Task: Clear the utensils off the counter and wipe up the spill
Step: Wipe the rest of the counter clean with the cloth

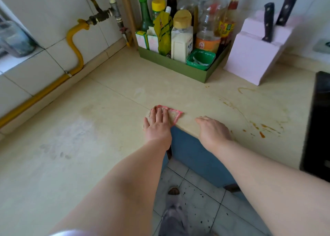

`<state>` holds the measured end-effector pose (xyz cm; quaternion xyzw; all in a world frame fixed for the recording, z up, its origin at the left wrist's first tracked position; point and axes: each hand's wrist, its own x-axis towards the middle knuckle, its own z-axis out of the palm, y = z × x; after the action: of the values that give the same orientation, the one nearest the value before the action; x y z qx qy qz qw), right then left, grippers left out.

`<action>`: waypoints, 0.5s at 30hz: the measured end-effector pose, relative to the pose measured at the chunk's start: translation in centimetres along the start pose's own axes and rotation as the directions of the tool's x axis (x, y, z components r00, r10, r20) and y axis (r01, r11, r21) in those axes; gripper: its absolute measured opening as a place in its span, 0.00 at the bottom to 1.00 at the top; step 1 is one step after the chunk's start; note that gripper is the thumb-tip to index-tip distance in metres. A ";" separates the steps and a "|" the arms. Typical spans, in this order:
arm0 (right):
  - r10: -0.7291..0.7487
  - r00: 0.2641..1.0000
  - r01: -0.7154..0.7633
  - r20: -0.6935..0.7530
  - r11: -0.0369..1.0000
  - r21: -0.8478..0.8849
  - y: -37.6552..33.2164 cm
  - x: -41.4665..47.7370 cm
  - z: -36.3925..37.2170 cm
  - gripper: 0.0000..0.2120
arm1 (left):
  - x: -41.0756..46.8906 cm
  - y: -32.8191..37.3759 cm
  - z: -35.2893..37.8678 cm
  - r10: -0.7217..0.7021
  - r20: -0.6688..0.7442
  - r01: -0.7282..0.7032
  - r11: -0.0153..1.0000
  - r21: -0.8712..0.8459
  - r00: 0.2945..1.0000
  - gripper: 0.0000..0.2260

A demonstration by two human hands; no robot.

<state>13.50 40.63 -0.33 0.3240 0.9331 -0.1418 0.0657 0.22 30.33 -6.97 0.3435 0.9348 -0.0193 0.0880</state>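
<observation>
A folded cloth with a pink edge (174, 114) lies on the beige counter (100, 125) near its inner corner. My left hand (157, 125) presses flat on the cloth, fingers straight. To the right, my right hand (213, 129) rests on the counter's front edge, fingers loosely bent, holding nothing. Orange-brown sauce streaks and drops (262, 128) mark the counter right of my right hand, with a thin curved smear (243, 90) farther back. No utensils lie on the open counter.
A green tray of bottles and seasoning packs (180, 66) stands at the back. A pink knife block (253, 57) with two black-handled knives sits right of it. A black stove edge (319, 121) is at far right. A yellow gas pipe (75, 46) runs along the left wall.
</observation>
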 end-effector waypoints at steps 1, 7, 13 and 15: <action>0.004 1.000 -0.004 0.014 1.000 -0.013 0.5 -0.6 0.1 0.18 | -0.3 0.3 0.2 -0.019 -0.028 0.019 1.000 0.001 0.999 0.35; 0.032 0.999 -0.031 0.007 0.999 -0.016 0.6 -2.6 0.7 0.13 | -4.9 -1.2 0.1 -0.102 -0.015 0.103 0.994 0.034 0.995 0.34; -0.044 0.999 0.044 -0.007 0.999 -0.023 -0.9 -2.9 -0.6 0.13 | -8.3 -5.2 -0.8 -0.199 0.085 0.206 0.974 -0.093 0.976 0.32; -0.033 0.999 0.033 -0.005 0.998 -0.055 -0.2 -3.1 -1.2 0.13 | -8.2 -5.0 -0.7 -0.228 0.111 0.242 0.962 -0.127 0.967 0.31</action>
<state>15.77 39.00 1.56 0.3071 0.9420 -0.1164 0.0693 3.04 21.32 -4.93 0.2217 0.9627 0.0194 0.1536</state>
